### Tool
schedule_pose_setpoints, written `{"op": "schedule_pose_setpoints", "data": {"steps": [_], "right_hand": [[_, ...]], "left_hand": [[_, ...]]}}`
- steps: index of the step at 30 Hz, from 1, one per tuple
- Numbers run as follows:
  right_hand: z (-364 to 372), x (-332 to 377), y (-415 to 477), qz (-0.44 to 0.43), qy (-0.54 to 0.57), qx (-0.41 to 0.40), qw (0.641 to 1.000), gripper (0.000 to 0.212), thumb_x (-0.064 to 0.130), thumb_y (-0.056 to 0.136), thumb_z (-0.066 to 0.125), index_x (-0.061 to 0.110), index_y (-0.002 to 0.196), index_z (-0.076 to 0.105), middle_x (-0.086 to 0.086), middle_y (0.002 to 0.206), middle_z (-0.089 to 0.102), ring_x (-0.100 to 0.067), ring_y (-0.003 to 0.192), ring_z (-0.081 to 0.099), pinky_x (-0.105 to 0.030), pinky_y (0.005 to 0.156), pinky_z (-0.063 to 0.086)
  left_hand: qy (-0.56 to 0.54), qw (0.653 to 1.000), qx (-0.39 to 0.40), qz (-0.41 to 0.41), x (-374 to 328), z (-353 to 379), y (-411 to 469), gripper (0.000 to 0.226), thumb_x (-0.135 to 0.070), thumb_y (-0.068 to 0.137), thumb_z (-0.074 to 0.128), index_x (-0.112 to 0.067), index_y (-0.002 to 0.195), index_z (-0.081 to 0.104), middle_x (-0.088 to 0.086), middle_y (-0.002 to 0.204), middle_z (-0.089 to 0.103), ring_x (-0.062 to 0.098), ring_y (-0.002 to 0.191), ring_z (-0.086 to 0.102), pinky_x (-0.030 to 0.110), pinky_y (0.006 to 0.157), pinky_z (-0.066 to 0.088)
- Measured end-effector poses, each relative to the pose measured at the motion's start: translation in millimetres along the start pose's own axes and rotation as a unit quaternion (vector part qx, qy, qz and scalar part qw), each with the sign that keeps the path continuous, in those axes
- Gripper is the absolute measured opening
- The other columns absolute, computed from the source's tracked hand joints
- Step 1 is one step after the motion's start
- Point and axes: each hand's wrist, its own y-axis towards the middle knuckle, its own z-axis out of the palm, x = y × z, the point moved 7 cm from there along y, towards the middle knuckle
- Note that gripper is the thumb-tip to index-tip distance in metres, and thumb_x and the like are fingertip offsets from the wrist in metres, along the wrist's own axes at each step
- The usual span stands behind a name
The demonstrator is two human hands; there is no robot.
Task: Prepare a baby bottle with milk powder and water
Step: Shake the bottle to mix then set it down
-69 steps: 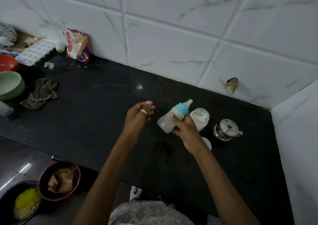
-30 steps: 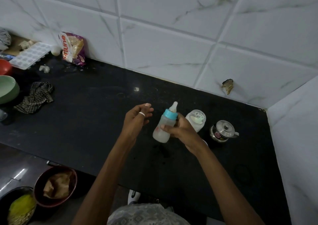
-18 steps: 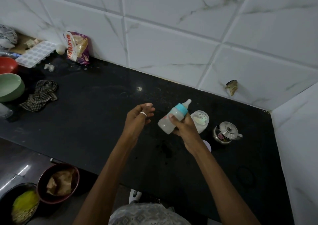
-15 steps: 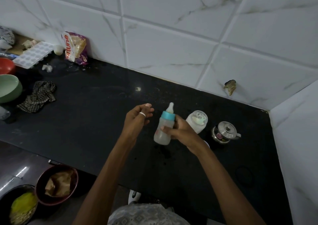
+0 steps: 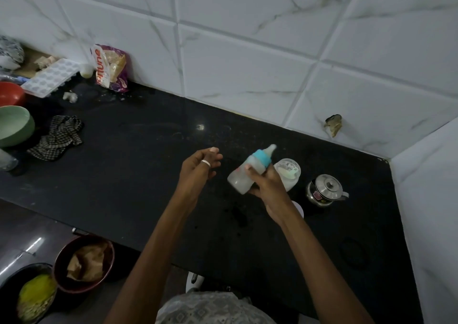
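1. A person's right hand (image 5: 266, 187) gripped a translucent plastic baby bottle with a teal collar (image 5: 247, 172), fingers wrapped round its body. The bottle was tilted above the black stone countertop (image 5: 148, 175), teat pointing up and to the right.
2. Cloudy white liquid (image 5: 239, 183) sat in the bottle's lower part.
3. The left hand (image 5: 198, 172), wearing a pale ring (image 5: 206, 163), hung near the bottle, fingers loosely curled and holding nothing.
4. A clear round jar of white powder (image 5: 288, 175) stood just behind the right hand, with a small lidded steel pot (image 5: 324, 192) to its right.

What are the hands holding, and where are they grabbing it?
The right hand grips the bottle around the middle of its body, with the teat end tilted up. The left hand holds nothing.
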Motion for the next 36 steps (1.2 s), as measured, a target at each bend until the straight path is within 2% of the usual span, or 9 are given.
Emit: {"op": "schedule_pose_setpoints", "data": {"steps": [3, 8, 12, 16, 20, 24, 27, 31, 36], "right_hand": [[8, -8, -4, 0.029, -0.098, 0.087, 0.991, 0.058, 0.023, 0.089, 0.079, 0.021, 0.140, 0.051, -0.005, 0.132, 0.067, -0.021, 0.120, 0.067, -0.051, 0.101, 0.056], [-1, -1, -2, 0.002, 0.001, -0.004, 1.000, 0.055, 0.025, 0.094, 0.072, 0.022, 0.143, 0.047, -0.006, 0.132, 0.064, -0.020, 0.119, 0.066, -0.050, 0.099, 0.057], [3, -7, -3, 0.026, -0.083, 0.077, 0.993, 0.057, 0.023, 0.090, 0.078, 0.021, 0.140, 0.051, -0.005, 0.132, 0.067, -0.020, 0.120, 0.067, -0.051, 0.102, 0.056], [-6, 2, 0, 0.006, 0.014, -0.017, 1.000, 0.054, 0.023, 0.094, 0.072, 0.021, 0.143, 0.049, -0.005, 0.130, 0.067, -0.023, 0.119, 0.067, -0.051, 0.098, 0.058], [3, 8, -1, 0.016, -0.087, 0.055, 0.995, 0.056, 0.021, 0.091, 0.077, 0.019, 0.141, 0.051, -0.004, 0.127, 0.070, -0.019, 0.115, 0.070, -0.048, 0.097, 0.059], [5, 14, -3, -0.001, -0.032, 0.030, 0.999, 0.047, 0.023, 0.095, 0.072, 0.020, 0.138, 0.051, -0.005, 0.126, 0.069, -0.018, 0.112, 0.070, -0.041, 0.092, 0.061], [9, 10, -1, 0.004, -0.062, 0.053, 0.997, 0.053, 0.021, 0.094, 0.074, 0.018, 0.141, 0.050, -0.007, 0.130, 0.067, -0.020, 0.116, 0.068, -0.045, 0.095, 0.060], [0, 15, -2, -0.018, -0.006, -0.004, 1.000, 0.045, 0.024, 0.097, 0.069, 0.022, 0.138, 0.051, -0.005, 0.128, 0.066, -0.020, 0.116, 0.068, -0.046, 0.095, 0.060], [6, 17, -3, -0.007, -0.029, 0.047, 0.998, 0.040, 0.026, 0.094, 0.073, 0.026, 0.130, 0.056, -0.005, 0.127, 0.069, -0.020, 0.115, 0.069, -0.047, 0.096, 0.059]], "left_hand": [[0.005, 1.000, 0.013, 0.000, 0, 2, 1, 0.019, -0.030, 0.104, 0.059, -0.023, 0.117, 0.071, -0.003, 0.113, 0.076, 0.015, 0.107, 0.071, 0.034, 0.093, 0.056], [0.001, 1.000, 0.003, 0.003, -2, 1, 1, 0.019, -0.029, 0.104, 0.060, -0.023, 0.116, 0.072, -0.002, 0.112, 0.077, 0.015, 0.104, 0.071, 0.035, 0.091, 0.056], [0.001, 1.000, 0.012, -0.001, -1, 1, 1, 0.018, -0.029, 0.104, 0.059, -0.025, 0.116, 0.072, -0.002, 0.113, 0.077, 0.014, 0.107, 0.071, 0.035, 0.093, 0.057], [-0.011, 1.000, 0.002, 0.001, -3, 4, 3, 0.015, -0.027, 0.104, 0.059, -0.026, 0.108, 0.073, -0.004, 0.105, 0.078, 0.013, 0.097, 0.072, 0.033, 0.086, 0.056], [-0.013, 1.000, 0.006, 0.003, -10, 9, 10, 0.015, -0.028, 0.103, 0.061, -0.025, 0.109, 0.075, -0.004, 0.103, 0.079, 0.017, 0.101, 0.072, 0.034, 0.088, 0.055], [0.000, 1.000, 0.020, 0.017, -13, 10, 7, 0.019, -0.031, 0.103, 0.060, -0.023, 0.115, 0.074, -0.003, 0.110, 0.078, 0.016, 0.105, 0.072, 0.034, 0.089, 0.057], [0.010, 1.000, 0.017, 0.015, -11, 11, 5, 0.018, -0.031, 0.103, 0.060, -0.024, 0.113, 0.073, -0.003, 0.109, 0.078, 0.015, 0.103, 0.072, 0.034, 0.088, 0.057], [0.013, 1.000, 0.005, 0.011, -7, 7, 6, 0.017, -0.032, 0.103, 0.060, -0.025, 0.111, 0.074, -0.004, 0.106, 0.079, 0.012, 0.099, 0.072, 0.034, 0.087, 0.057], [0.015, 1.000, 0.016, 0.012, -8, 10, 5, 0.020, -0.032, 0.103, 0.060, -0.023, 0.115, 0.073, -0.004, 0.109, 0.078, 0.013, 0.103, 0.073, 0.035, 0.090, 0.057]]}}
